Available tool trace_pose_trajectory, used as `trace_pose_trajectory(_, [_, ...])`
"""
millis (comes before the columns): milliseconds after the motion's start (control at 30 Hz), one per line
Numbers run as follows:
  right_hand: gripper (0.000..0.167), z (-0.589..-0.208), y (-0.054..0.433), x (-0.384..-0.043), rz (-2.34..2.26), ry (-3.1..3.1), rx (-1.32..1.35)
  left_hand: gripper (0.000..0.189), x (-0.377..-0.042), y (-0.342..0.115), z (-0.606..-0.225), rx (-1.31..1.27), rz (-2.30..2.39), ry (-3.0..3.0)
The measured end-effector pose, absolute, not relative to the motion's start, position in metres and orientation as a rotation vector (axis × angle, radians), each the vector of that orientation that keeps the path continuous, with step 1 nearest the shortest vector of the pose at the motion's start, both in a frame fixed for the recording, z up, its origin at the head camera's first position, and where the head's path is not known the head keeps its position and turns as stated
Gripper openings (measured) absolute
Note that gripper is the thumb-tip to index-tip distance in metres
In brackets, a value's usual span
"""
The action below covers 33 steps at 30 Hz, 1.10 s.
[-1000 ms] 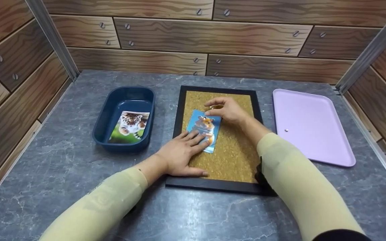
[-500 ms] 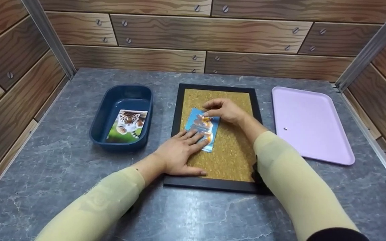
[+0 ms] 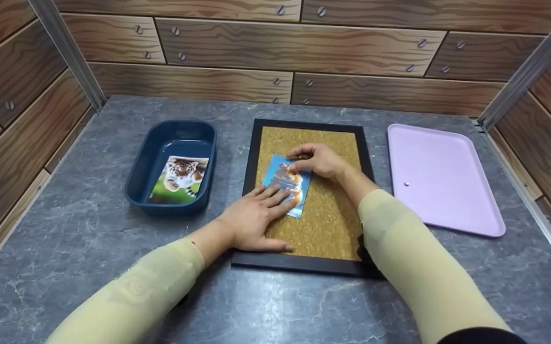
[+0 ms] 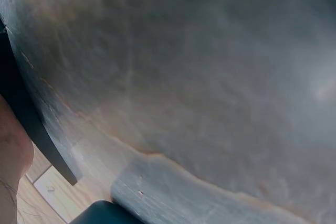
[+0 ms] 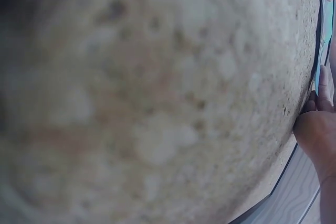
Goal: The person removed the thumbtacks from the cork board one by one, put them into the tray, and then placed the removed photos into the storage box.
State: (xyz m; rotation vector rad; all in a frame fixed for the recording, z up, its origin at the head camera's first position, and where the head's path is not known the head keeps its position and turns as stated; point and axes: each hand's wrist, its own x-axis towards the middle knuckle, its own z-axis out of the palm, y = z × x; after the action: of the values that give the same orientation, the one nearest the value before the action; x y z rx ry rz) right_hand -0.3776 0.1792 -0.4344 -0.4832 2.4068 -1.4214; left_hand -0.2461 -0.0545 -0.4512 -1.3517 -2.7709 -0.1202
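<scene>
In the head view a glossy hamster photo card (image 3: 295,178) lies slightly turned on a black-framed cork board (image 3: 323,229). My left hand (image 3: 255,219) rests flat over the card's lower left part, fingers spread, thumb on the cork. At the card's top edge, my right hand (image 3: 322,160) has curled fingers, with thumb and index finger near each other; the small shiny pushpin seen there earlier is now hidden by the fingers. In the right wrist view, cork fills most of the picture, with the left hand (image 5: 315,129) at the right edge.
Left of the board stands a dark blue bin (image 3: 134,188) with a tiger photo card (image 3: 178,180) inside. To the right lies a lilac tray (image 3: 447,177) bearing one small silvery pushpin (image 3: 407,184). Wood-patterned walls (image 3: 275,50) enclose the grey marbled table (image 3: 89,229).
My right thumb and fingers have dropped slightly toward the card's top edge, and the shiny pushpin between them is no longer visible. The left hand stays on the card.
</scene>
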Motion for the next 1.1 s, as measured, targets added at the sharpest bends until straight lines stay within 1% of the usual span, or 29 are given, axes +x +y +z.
trace_pose_trajectory(567, [0.034, -0.438, 0.1776, -0.3751, -1.434, 2.409, -0.485, 0.102, -0.2457, -0.0528, -0.4517, -1.366, -0.132, -2.765])
trace_pose_trajectory(800, [0.036, -0.4311, 0.1757, -0.3744, -1.35, 2.469, -0.547, 0.102, -0.2466, -0.054, -0.4514, -1.357, -0.137, -2.74])
trace_pose_trajectory(1100, [0.029, -0.4357, 0.1751, -0.3774, -1.308, 2.512, -0.57, 0.102, -0.2467, -0.0543, -0.4517, -1.349, -0.127, -2.752])
